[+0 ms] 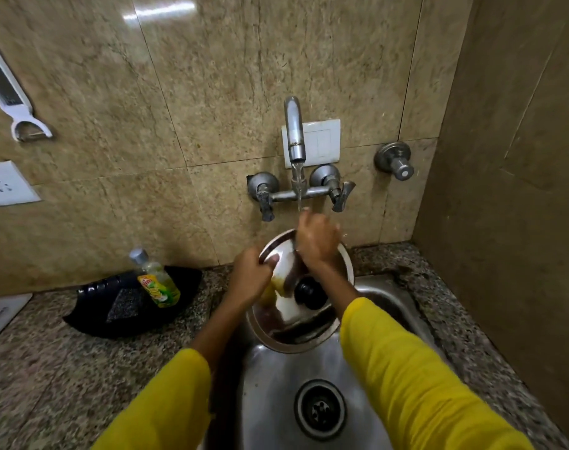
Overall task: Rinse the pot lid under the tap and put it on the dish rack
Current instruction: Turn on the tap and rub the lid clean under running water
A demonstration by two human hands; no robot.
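The curved chrome tap [294,131] juts from the mottled tan stone wall [211,76] with water running from its spout, two lever handles on a crossbar just beneath it and a white switch plate [322,141] on the wall behind it. To the right of the tap sits a separate round metal wall valve [394,160]; far to its left hang a white peeler [15,99] and a white socket plate [5,185]. Below and left of the tap, on the speckled granite counter [49,368], a black plastic tray [137,300] carries a clear bottle of yellow-green dish liquid [156,280] with a grey cap, standing tilted beside a dark scouring pad. Directly under the tap lies the stainless steel sink [276,401], its round drain strainer [320,409] near the lower edge. The round stainless steel pot lid [289,316] with a black knob is held tilted over the sink's back half, below the stream (a yellowish smear shows on its left part). The left hand [249,279] grips the lid's left rim, fingers curled closed round the edge, yellow sleeve pulled back from the forearm. The right hand [317,238] is raised at the lid's upper rim right under the water, fingers bunched and folded against the metal; whether it grips the rim or only rubs it cannot be told, as the hand is blurred. Its forearm crosses over the lid, hiding part of the right side.
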